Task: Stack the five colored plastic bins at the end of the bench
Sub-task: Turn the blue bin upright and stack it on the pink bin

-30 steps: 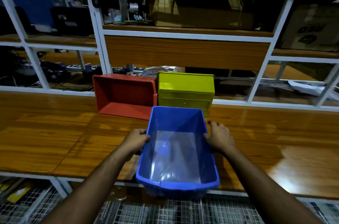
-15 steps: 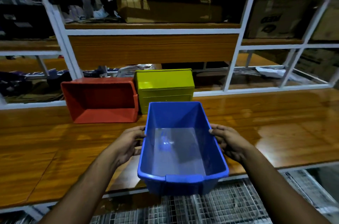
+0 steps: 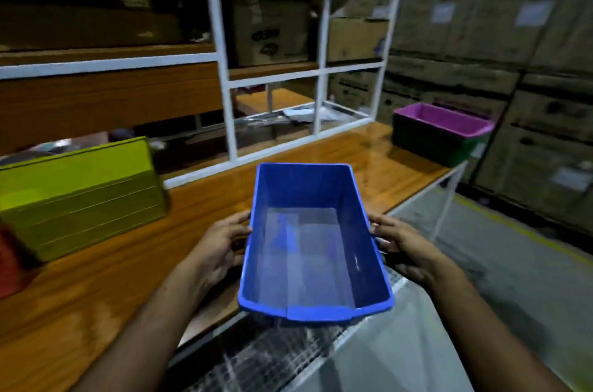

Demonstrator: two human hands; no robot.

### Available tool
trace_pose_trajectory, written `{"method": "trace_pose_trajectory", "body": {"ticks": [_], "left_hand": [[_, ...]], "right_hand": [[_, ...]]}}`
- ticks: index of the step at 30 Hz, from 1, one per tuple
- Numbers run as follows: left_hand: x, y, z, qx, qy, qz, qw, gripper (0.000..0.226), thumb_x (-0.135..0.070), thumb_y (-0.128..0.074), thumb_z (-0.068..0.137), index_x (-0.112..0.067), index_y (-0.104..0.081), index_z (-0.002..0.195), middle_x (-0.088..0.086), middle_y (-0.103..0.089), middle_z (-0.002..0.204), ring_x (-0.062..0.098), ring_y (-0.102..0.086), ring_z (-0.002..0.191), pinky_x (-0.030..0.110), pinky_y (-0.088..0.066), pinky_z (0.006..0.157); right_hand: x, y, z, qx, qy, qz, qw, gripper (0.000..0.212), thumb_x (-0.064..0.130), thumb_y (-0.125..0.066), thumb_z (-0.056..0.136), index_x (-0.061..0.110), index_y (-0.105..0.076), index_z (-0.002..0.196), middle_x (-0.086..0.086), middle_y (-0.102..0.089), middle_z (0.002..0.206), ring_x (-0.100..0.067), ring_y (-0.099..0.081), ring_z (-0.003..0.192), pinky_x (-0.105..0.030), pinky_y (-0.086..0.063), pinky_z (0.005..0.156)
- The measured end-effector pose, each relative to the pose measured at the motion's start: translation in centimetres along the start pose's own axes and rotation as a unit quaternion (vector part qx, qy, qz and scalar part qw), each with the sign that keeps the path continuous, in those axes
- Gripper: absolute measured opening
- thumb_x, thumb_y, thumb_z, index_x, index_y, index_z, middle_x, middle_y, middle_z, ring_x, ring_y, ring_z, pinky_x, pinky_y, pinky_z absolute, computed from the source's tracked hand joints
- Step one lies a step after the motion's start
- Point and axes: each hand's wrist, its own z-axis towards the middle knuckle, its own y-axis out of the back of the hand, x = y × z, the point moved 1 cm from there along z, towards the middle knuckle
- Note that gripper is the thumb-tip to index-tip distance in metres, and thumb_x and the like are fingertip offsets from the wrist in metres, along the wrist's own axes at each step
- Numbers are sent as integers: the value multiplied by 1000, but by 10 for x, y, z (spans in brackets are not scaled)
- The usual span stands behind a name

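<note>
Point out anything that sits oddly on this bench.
The yellow bin lies tipped on its side on the bench, not upright like the purple-over-green stack at the end. The blue bin, held by both hands, looks fine.

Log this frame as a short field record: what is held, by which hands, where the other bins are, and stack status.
held item: blue bin, empty, open side up
hands: left hand and right hand, one on each long side
stack at bench end: purple bin nested in a dark green bin
bins not yet stacked: yellow-green bin on its side on the bench; red bin at the left frame edge, mostly cut off
image quality: motion-blurred
</note>
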Motion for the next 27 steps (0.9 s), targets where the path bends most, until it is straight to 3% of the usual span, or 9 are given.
{"method": "trace_pose_trajectory", "body": {"ticks": [3, 6, 9, 12, 15, 18, 22, 25, 27], "left_hand": [[6, -84, 31, 31, 6, 9, 999, 42, -1, -42, 93, -22, -64, 123, 7, -73, 110, 22, -66, 96, 35, -59, 66], [10, -169, 59, 67, 13, 36, 997, 37, -2, -43, 95, -24, -66, 115, 1, -74, 99, 21, -64, 94, 39, -56, 75], [16, -236, 84, 108, 29, 49, 993, 35, 0, -44, 94, -24, -67, 107, -3, -76, 85, 18, -62, 85, 31, -57, 62], [20, -299, 113, 158, 44, 58, 985, 37, 1, -44, 93, -20, -65, 114, 4, -69, 93, 18, -58, 83, 26, -54, 54], [20, -356, 147, 186, 43, 69, 979, 35, 2, -45, 91, -17, -66, 111, 2, -67, 85, 15, -56, 73, 22, -52, 47], [20, -411, 189, 221, 41, 71, 972, 37, 1, -46, 89, -16, -66, 115, 4, -65, 89, 17, -55, 76, 25, -52, 49], [14, -486, 251, 276, 31, 90, 956, 42, 2, -47, 86, -15, -66, 119, 8, -66, 101, 21, -55, 85, 32, -43, 63], [4, -536, 286, 317, 31, 91, 943, 44, 3, -48, 84, -15, -67, 119, 6, -69, 98, 16, -57, 76, 30, -36, 57], [-4, -566, 311, 334, 29, 90, 938, 43, 3, -46, 84, -16, -69, 116, 5, -71, 97, 14, -61, 75, 26, -45, 53]], "right_hand": [[23, 75, -24, -44, 10, -2, 999, 38, 0, -47, 95, 17, -66, 123, -10, -69, 106, -10, -66, 65, -24, -55, 52], [41, 151, -43, -95, 45, 25, 994, 36, -2, -46, 95, 16, -68, 119, -6, -72, 88, -8, -59, 52, -23, -55, 52], [52, 214, -56, -150, 71, 64, 984, 35, -5, -47, 94, 9, -68, 118, -14, -71, 95, -16, -62, 59, -28, -59, 61], [62, 274, -60, -197, 95, 89, 972, 34, -3, -52, 91, 7, -69, 119, -24, -62, 114, -28, -59, 72, -32, -60, 69], [76, 321, -63, -251, 118, 97, 956, 35, -3, -53, 92, 3, -64, 124, -24, -66, 118, -21, -71, 75, -31, -62, 68], [97, 367, -60, -279, 131, 97, 946, 35, -2, -53, 92, 3, -63, 125, -23, -68, 116, -22, -72, 79, -33, -62, 70], [136, 425, -49, -321, 157, 92, 929, 31, -3, -50, 93, 1, -65, 120, -16, -74, 101, -20, -73, 73, -29, -61, 63], [169, 462, -38, -352, 172, 84, 916, 31, -3, -49, 93, 2, -65, 119, -12, -75, 94, -16, -72, 69, -25, -60, 59], [192, 483, -28, -356, 177, 80, 914, 31, -2, -49, 94, 1, -64, 121, -16, -72, 102, -16, -72, 69, -25, -58, 54]]}}
